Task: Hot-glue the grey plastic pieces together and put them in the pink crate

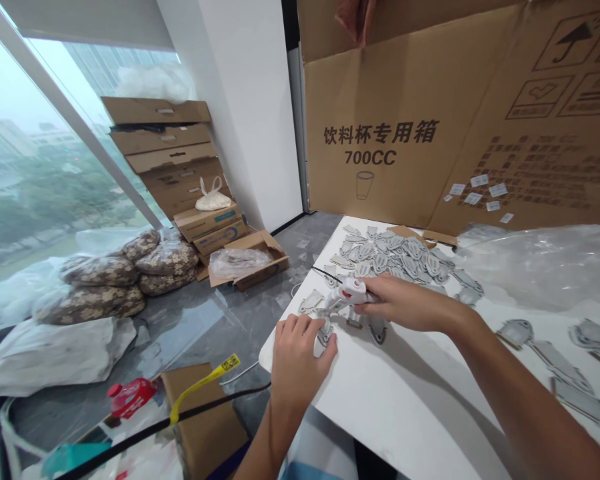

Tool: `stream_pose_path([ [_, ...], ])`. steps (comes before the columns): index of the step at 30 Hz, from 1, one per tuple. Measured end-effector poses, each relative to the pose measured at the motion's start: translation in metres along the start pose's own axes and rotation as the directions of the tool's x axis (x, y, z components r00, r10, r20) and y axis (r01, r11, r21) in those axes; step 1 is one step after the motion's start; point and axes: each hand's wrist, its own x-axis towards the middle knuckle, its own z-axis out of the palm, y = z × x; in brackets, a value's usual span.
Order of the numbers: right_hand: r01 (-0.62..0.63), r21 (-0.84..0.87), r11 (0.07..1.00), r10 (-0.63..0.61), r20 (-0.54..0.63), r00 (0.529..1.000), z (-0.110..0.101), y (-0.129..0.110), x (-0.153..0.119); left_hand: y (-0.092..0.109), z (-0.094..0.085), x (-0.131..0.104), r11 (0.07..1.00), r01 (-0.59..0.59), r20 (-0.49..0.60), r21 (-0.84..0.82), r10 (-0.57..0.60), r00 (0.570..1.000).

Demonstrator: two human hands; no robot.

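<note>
My right hand (393,303) is wrapped round a white handheld tool (353,291) with a red mark, its tip pointing down and left. Below that tip, my left hand (300,343) rests at the left edge of the white table (405,393), its fingers closed on a small grey part (324,333). More grey parts (377,328) lie just under the tool. A large pile of the same flat grey parts (410,253) spreads behind my right hand.
A large cardboard sheet (380,87) stands behind the table. Clear plastic (545,260) and more grey parts (560,363) lie at the right. Left on the floor are an open box (260,273), patterned bags (100,273) and stacked boxes (170,160). A black cable (220,401) crosses the lower left.
</note>
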Motion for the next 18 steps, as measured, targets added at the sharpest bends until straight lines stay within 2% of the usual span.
stream_pose_path([
  [18, -0.003, 0.040, 0.999, 0.001, 0.064, 0.998, 0.0054, 0.0027, 0.0035, -0.0007, 0.0006, 0.0004, 1.000, -0.026, -0.016, 0.001, 0.026, 1.000],
])
